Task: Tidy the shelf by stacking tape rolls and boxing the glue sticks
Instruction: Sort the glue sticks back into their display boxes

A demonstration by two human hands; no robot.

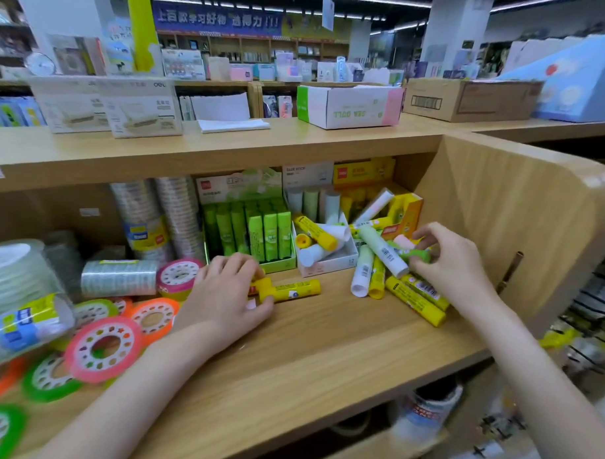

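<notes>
Nearest the camera lie the two bare forearms, reaching in over the wooden shelf (315,349); the left hand (224,297) curls round the capped end of a yellow glue stick (289,290) lying flat on the board; the right hand (449,258) pinches a green glue stick (419,255) above a loose pile of yellow, white and pale green sticks (381,271). Behind stand three open boxes: a green box (249,231) packed upright, a white box (325,249) with sticks lying crosswise, an orange box (396,219) half filled. Flat tape rolls (103,349) in pink, orange and green sprawl unstacked at the left. The sticks look light, rigid and smooth, apt to roll; they are best taken across the barrel near the middle, several at once, and dropped in cap up; the rolls seem stiff and light, best lifted by the rim.
</notes>
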